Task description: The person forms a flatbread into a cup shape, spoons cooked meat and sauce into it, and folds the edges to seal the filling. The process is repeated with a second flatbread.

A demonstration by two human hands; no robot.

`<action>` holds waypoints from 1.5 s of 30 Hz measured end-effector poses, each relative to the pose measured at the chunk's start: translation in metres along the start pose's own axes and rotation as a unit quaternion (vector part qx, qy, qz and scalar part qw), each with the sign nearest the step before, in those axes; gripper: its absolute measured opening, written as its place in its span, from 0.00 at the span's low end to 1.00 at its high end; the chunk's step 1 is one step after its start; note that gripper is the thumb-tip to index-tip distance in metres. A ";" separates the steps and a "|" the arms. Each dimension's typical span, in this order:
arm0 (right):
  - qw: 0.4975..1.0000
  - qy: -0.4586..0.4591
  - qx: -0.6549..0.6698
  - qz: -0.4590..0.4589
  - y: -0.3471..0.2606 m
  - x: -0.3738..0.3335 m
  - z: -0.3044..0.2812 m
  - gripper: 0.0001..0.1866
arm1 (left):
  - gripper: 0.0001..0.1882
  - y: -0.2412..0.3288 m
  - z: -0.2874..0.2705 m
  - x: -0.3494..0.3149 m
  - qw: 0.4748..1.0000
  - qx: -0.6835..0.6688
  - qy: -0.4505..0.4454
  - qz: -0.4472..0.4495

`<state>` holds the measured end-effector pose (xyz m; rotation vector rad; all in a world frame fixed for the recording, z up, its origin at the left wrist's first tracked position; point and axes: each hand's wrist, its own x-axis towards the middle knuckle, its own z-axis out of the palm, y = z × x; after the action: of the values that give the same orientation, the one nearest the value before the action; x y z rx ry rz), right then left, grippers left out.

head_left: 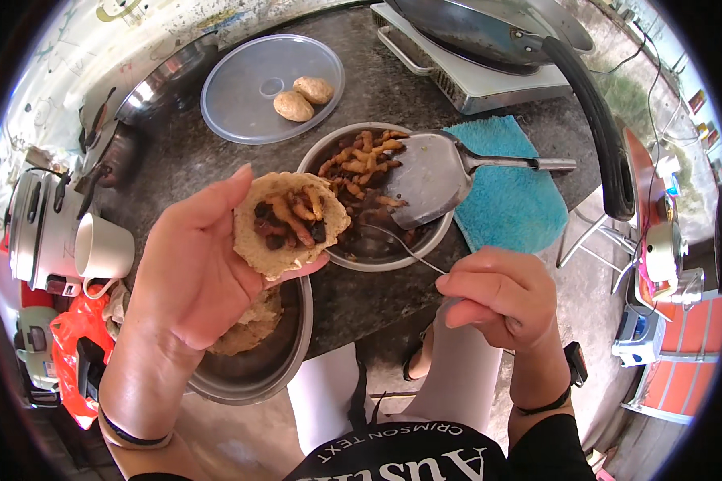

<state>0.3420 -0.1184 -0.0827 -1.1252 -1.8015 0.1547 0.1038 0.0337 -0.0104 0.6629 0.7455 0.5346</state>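
Note:
My left hand cups a round of tan dough, its thumb and fingers curved about the edge. Brown strips and dark bits of filling lie in the dough's hollow. In my right hand is the thin handle of a metal spoon; its tip dips into the filling in a steel bowl. Across that bowl rests a wide metal spatula, its handle pointing right. Below my left hand, a larger steel bowl holds a lump of dough, partly hidden by the hand.
On a clear plastic lid at the back sit two dough balls. A turquoise cloth lies right of the filling bowl. Behind it, a frying pan stands on a white stove. A white mug is at the left.

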 end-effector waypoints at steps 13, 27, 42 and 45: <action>0.992 -0.051 -0.088 -0.077 -0.005 0.004 -0.001 0.18 | 0.26 0.004 0.001 0.002 0.999 -0.003 -0.017 -0.031; 0.895 0.151 0.258 0.332 -0.004 0.009 0.010 0.10 | 0.27 0.002 -0.003 0.002 0.999 -0.004 -0.021 -0.032; 0.884 0.222 0.180 0.369 0.002 0.075 -0.003 0.24 | 0.27 0.001 -0.004 0.003 0.999 -0.017 -0.019 -0.032; 0.897 0.193 0.149 0.369 0.007 0.078 0.003 0.25 | 0.27 0.001 -0.004 0.003 0.999 -0.019 -0.017 -0.033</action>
<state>0.3357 -0.0552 -0.0362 -1.4404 -0.8954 0.5895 0.1023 0.0381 -0.0132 0.6080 0.7206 0.4752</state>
